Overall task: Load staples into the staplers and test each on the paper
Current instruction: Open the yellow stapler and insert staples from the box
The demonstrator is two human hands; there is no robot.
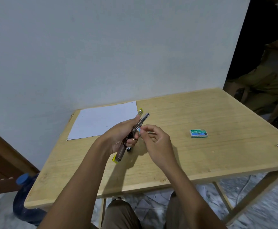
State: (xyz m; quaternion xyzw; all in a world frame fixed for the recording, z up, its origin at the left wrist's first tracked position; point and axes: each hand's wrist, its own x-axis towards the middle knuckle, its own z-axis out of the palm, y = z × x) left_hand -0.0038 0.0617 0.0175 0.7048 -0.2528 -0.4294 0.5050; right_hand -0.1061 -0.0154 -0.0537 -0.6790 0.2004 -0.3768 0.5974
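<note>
We list, by hand: 1 stapler (121, 153) in the left hand (120, 136), above the table (217, 113); 1 paper (102, 119) on the table, behind and left of that hand; the right hand (158, 142) just right of it; 1 staple box (198, 133) on the table, well right of the right hand.

Tiny item (139, 129) in right fingers (148, 128) unidentifiable

The left forearm (78, 184) and right forearm (189, 192) are seen bare from the wrist down to the lower edge of the view. The left hand (118, 138) and right hand (158, 146) are likewise uncovered. Olive-brown trousers (120, 215) of plain cloth are worn, and are seen over both thighs at the bottom of the view.
</note>
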